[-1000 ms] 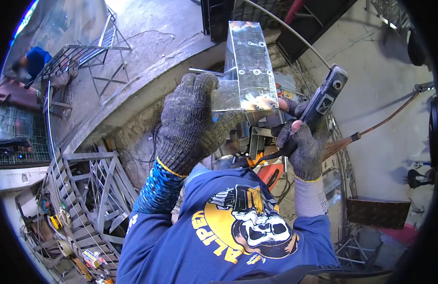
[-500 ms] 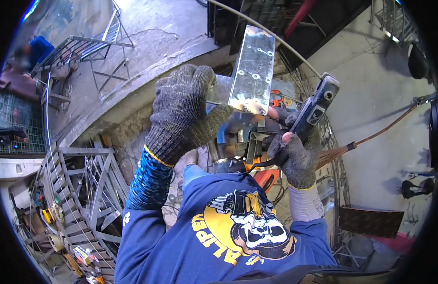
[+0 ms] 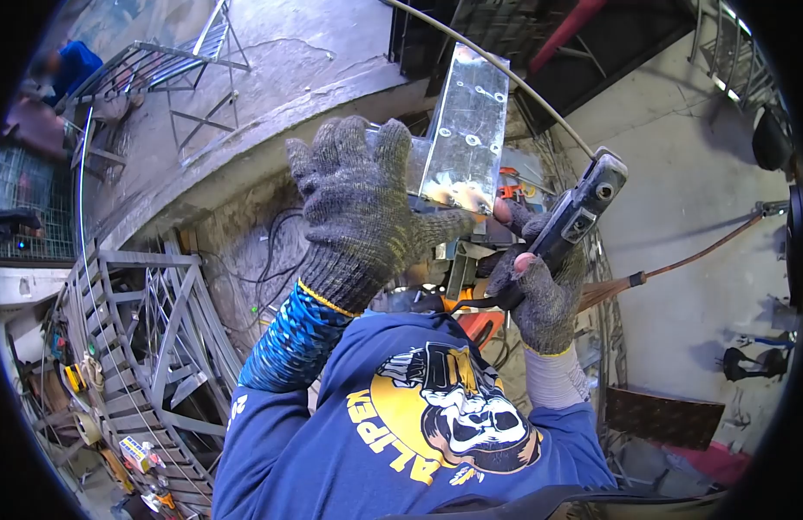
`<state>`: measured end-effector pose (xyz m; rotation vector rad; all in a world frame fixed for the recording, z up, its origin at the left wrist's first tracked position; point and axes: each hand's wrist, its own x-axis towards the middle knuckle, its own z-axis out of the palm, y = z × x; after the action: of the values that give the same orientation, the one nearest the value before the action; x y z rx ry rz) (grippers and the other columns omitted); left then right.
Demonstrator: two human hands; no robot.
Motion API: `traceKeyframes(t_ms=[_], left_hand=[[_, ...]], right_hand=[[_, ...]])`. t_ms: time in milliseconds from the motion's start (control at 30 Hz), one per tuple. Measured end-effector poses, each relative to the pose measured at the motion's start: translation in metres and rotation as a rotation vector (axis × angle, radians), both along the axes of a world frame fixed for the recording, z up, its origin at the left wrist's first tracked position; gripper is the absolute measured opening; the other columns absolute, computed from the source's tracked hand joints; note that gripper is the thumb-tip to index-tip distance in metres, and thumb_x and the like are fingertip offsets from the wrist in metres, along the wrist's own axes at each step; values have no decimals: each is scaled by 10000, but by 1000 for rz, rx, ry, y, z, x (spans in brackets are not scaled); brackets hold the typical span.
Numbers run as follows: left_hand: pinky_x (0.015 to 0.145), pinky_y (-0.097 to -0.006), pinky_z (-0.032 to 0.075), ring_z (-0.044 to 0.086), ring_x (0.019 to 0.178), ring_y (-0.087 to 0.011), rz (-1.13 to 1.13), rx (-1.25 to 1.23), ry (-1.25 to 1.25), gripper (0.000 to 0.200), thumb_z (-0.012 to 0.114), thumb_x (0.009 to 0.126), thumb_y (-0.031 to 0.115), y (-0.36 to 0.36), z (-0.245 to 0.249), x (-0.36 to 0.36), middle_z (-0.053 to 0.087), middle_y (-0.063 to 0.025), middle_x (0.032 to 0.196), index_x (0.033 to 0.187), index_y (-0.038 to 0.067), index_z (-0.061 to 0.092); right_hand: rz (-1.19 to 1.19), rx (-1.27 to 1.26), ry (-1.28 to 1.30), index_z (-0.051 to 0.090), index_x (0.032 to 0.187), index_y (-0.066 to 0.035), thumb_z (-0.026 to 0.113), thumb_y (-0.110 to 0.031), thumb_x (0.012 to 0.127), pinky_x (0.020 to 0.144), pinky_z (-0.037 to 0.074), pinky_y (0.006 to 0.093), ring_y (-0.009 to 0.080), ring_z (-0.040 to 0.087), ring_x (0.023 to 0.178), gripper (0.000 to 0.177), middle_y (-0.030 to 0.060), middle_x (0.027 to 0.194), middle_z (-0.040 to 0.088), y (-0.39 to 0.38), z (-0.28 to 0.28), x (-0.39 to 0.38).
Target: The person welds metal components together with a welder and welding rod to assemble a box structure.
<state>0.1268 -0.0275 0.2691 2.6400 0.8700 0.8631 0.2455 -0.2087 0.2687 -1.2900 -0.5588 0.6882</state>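
Note:
A dark knitted glove covers my left hand [image 3: 358, 191]. Its fingers are spread, and the thumb stretches toward the lower edge of a shiny metal box-section piece [image 3: 465, 130] with screw-like round marks and scorched spots along its lower end. Whether any fingertip touches the metal is hard to tell. My right hand [image 3: 545, 290], in a glove with bare fingertips, is wrapped round a black welding electrode holder [image 3: 584, 204]. A long thin welding rod [image 3: 540, 100] runs from its head toward the upper left. Behind the left hand, a flat metal part joins the box section.
Steel frames and bars [image 3: 172, 329] are stacked at the left. A metal rack [image 3: 163, 65] stands upper left, near a person in blue [image 3: 72, 69]. A broom [image 3: 623, 284] leans at the right wall. Orange tools [image 3: 479, 334] and cables [image 3: 276, 251] lie below the workpiece.
My left hand has shifted right, and its fingers have opened from around the metal piece. The right hand keeps its hold on the electrode holder with little movement.

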Motion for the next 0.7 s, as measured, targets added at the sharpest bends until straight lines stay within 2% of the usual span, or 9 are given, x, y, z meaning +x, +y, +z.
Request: traceKeyframes(t_ms=[133,367,433,467,533,567,633,667,700], left_hand=[[913,-625,331,536,1009,-368,68,41,-13,893,815,495,696,1,-2,-1,541,-162,1030,1090,71,583],[931,-656,303,524,1038,-382,139,82,-21,884,811,510,692,0,-5,-2,540,-169,1048,1101,76,581],[936,-665,295,520,1047,-386,128,94,-29,882,810,515,691,-2,-6,0,539,-171,1053,1105,77,580],[939,-669,291,519,1051,-388,121,98,-37,881,809,517,691,-4,-7,1,539,-172,1055,1106,78,580],[944,-678,282,515,1059,-392,105,118,-49,878,808,521,689,-7,-8,3,539,-174,1061,1110,79,579],[947,-683,278,514,1063,-394,100,126,-55,877,807,523,689,-8,-9,5,539,-175,1063,1111,80,579],[952,-691,270,510,1071,-398,90,104,-42,875,806,527,688,-9,-6,6,538,-177,1068,1115,81,578],[963,-704,255,498,1099,-410,79,50,-25,870,800,541,687,-10,-1,6,537,-187,1085,1123,80,576],[975,-716,239,486,1126,-421,70,-4,-7,866,794,555,686,-10,5,6,535,-197,1103,1132,79,574]], right_hand=[[-21,17,-107,527,1277,62,802,-310,812,637,542,249,151,680,812,656,247,1232,639,-1,-9,2],[-3,-55,-13,498,1327,55,803,-302,803,687,549,273,170,676,895,704,237,1238,637,-6,-2,4],[-9,-106,-16,498,1302,41,792,-281,813,747,567,321,231,686,969,656,250,1245,628,-11,-9,8],[-9,-104,-15,498,1302,41,792,-281,813,747,567,321,231,686,969,656,250,1245,628,-9,-8,8],[33,-20,-30,517,1239,31,800,-255,800,856,564,384,308,674,1052,595,269,1245,620,-5,-6,8],[33,-20,-30,517,1239,31,800,-255,800,856,564,384,308,674,1052,595,269,1245,620,-3,-7,9],[16,28,-36,531,1178,12,810,-231,785,937,538,433,370,648,1113,539,286,1246,611,-2,-10,9],[15,27,-35,531,1178,12,810,-231,785,937,538,433,370,648,1113,539,286,1246,611,-3,-11,10],[48,61,-30,539,1206,7,780,-187,816,941,517,397,296,639,1111,498,256,1253,624,-3,-11,11]])
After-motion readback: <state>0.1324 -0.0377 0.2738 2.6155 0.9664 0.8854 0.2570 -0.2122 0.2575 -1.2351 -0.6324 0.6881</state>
